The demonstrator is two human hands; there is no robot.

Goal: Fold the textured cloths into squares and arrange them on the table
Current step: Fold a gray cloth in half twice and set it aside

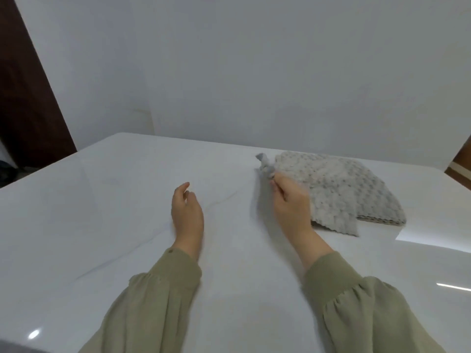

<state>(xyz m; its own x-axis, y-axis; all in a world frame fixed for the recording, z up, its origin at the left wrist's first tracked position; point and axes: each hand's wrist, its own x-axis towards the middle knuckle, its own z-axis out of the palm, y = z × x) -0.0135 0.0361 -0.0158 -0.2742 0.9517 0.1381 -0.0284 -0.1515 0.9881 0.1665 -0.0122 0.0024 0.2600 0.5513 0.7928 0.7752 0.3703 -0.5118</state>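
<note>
A grey-white textured cloth lies on top of a small stack of cloths at the right of the white table. My right hand pinches the top cloth's near-left corner, which is bunched and lifted above my fingers. The cloth's lower edge hangs over the stack toward me. My left hand hovers over the bare table to the left, fingers relaxed and slightly curved, holding nothing. Both arms wear olive-green sleeves.
A white wall stands right behind the table's far edge. A dark wooden door or panel is at the far left. The edge of a lower cloth in the stack shows beneath the top one.
</note>
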